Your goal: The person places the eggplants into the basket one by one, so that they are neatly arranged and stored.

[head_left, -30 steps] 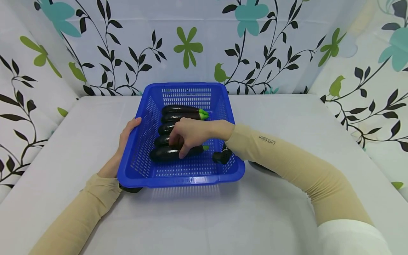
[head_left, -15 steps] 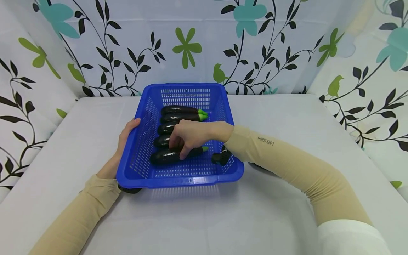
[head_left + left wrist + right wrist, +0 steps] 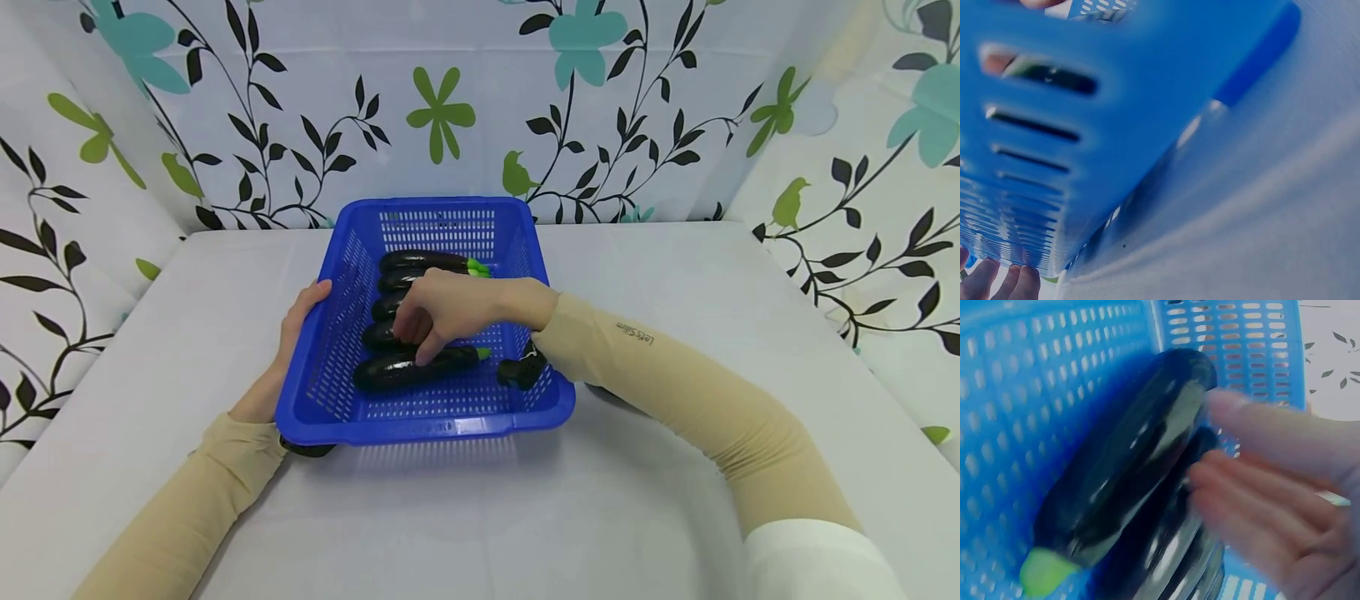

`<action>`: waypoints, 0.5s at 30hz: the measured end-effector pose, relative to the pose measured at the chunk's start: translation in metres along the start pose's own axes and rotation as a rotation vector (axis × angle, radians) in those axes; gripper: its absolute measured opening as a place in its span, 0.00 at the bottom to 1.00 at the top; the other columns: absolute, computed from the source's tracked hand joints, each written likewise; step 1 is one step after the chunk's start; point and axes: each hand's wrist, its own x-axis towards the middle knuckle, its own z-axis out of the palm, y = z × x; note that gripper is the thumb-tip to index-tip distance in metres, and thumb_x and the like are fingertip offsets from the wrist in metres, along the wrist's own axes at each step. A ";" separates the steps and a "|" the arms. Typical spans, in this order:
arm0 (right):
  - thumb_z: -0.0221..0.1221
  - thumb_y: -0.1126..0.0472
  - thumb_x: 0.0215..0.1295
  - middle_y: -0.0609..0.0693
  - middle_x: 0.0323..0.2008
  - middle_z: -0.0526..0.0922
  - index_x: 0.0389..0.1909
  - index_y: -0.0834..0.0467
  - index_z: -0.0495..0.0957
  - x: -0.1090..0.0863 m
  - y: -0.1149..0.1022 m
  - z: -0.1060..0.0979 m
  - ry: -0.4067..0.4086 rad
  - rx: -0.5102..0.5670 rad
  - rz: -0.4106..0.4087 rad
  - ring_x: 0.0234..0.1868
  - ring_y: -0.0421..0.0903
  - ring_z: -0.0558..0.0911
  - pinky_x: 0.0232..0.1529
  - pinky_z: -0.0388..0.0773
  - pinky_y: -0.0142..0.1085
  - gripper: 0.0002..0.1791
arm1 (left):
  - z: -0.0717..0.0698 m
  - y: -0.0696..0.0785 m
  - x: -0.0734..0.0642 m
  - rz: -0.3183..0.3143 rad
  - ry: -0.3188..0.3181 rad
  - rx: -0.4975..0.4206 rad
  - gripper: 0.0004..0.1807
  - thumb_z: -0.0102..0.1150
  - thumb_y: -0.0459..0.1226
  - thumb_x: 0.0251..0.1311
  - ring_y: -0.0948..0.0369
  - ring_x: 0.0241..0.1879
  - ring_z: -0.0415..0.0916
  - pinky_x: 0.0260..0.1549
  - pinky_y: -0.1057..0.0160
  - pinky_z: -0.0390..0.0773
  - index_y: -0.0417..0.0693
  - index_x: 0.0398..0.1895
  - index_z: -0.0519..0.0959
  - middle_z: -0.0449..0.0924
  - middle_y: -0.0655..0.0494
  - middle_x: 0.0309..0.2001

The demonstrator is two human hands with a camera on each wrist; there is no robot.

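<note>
Several glossy black eggplants [image 3: 405,369] with green stems lie side by side in a blue plastic basket [image 3: 442,428]. My right hand [image 3: 457,304] hovers in the basket over the nearer eggplants, thumb and fingers apart. In the right wrist view the blurred right hand [image 3: 1272,487] has its thumb close beside the nearest eggplant [image 3: 1129,456], pinching nothing. My left hand [image 3: 288,346] holds the basket's left side, fingertips at the rim. In the left wrist view, left fingers [image 3: 1022,284] lie along the perforated outer wall [image 3: 1129,81].
The basket stands on a white-covered table [image 3: 480,517]. Behind it hangs a curtain [image 3: 480,108] printed with leaves and flowers. A black wrist camera [image 3: 522,369] sits under my right wrist, inside the basket's right side.
My right hand has loosened from the nearest eggplant and risen slightly, its thumb shifting a little left. The left hand and basket have stayed in place.
</note>
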 end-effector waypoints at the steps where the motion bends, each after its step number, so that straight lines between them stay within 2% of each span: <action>1: 0.72 0.61 0.58 0.55 0.50 0.87 0.54 0.63 0.82 -0.002 -0.002 -0.002 0.007 0.000 -0.004 0.48 0.44 0.86 0.50 0.80 0.29 0.23 | 0.000 0.000 0.000 -0.002 0.003 0.003 0.38 0.32 0.58 0.71 0.49 0.74 0.41 0.72 0.38 0.36 0.66 0.80 0.37 0.38 0.49 0.78; 10: 0.69 0.58 0.62 0.52 0.46 0.88 0.52 0.61 0.83 -0.025 -0.016 -0.026 0.087 -0.048 -0.002 0.45 0.38 0.86 0.49 0.80 0.29 0.19 | 0.000 -0.002 -0.001 -0.007 0.018 0.013 0.37 0.31 0.58 0.71 0.51 0.72 0.46 0.72 0.39 0.39 0.66 0.80 0.38 0.44 0.49 0.75; 15: 0.69 0.57 0.62 0.48 0.45 0.88 0.52 0.59 0.84 -0.044 -0.022 -0.040 0.155 -0.061 0.009 0.45 0.37 0.86 0.49 0.80 0.30 0.18 | 0.001 -0.001 -0.001 -0.012 0.017 0.010 0.37 0.32 0.59 0.71 0.50 0.73 0.44 0.72 0.38 0.38 0.68 0.80 0.38 0.41 0.49 0.77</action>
